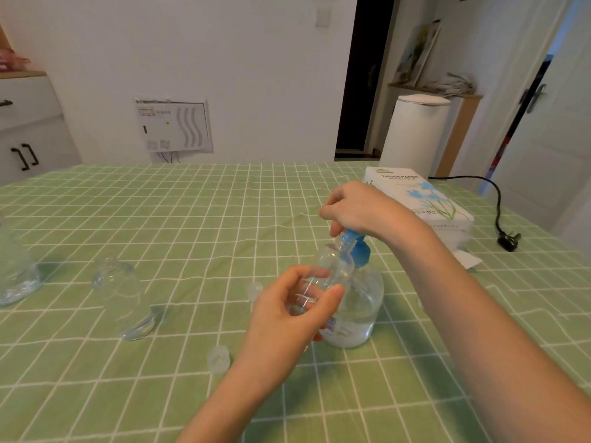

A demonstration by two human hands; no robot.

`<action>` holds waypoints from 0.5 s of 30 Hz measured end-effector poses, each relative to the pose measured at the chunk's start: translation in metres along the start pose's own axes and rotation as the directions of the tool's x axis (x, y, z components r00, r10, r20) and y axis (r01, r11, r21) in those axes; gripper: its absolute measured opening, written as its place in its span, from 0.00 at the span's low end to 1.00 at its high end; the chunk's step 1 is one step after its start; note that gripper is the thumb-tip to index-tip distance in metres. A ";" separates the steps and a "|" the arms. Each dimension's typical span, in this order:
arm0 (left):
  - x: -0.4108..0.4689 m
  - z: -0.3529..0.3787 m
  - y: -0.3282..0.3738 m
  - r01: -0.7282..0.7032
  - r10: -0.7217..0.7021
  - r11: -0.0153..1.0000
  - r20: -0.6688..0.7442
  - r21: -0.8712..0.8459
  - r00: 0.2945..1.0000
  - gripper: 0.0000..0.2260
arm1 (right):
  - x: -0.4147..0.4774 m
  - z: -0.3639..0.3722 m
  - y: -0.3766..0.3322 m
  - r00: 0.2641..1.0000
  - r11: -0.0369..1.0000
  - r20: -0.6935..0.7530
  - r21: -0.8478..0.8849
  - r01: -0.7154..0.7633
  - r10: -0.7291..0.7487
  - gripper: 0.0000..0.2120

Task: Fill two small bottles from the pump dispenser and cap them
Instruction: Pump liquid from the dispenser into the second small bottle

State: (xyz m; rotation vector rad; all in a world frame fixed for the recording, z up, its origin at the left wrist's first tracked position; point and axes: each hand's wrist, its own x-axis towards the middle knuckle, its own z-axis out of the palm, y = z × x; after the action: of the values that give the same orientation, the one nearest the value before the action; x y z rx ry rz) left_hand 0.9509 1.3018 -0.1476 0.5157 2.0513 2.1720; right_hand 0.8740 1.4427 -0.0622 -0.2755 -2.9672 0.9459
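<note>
At table (160,219) 3 o'clock: small bottle (332,266) gripped in left hand (287,318) fingers under pump dispenser (361,302) spout, right hand (358,207) fingers clasping its head.

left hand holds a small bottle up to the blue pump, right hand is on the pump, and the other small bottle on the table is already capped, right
Not quite: the head view shows the other small bottle uncapped, with two caps loose on the tablecloth. The left hand does hold a small bottle to the blue pump, right hand on it.
</note>
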 end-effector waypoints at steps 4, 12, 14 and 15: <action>0.000 0.000 0.001 -0.004 0.004 1.000 0.002 0.003 1.000 0.14 | 0.001 0.004 -0.002 0.999 0.999 0.030 0.033 0.017 -0.018 0.18; -0.002 0.000 -0.005 -0.001 0.001 1.000 -0.002 0.012 1.000 0.08 | 0.003 0.013 0.006 0.996 0.995 0.094 0.100 -0.015 0.006 0.17; -0.002 0.000 -0.006 -0.003 0.003 1.000 -0.001 0.019 1.000 0.08 | 0.001 0.014 0.006 0.997 0.996 0.080 0.092 -0.011 0.004 0.18; -0.001 0.000 -0.006 -0.004 0.004 1.000 -0.001 0.022 1.000 0.08 | 0.001 0.013 0.006 0.997 0.996 0.072 0.087 -0.005 -0.001 0.18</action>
State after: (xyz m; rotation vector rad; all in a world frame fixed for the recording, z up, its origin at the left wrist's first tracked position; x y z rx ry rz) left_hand 0.9508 1.3015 -0.1541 0.5220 2.0781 2.1546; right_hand 0.8735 1.4403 -0.0763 -0.2478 -2.9795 1.1057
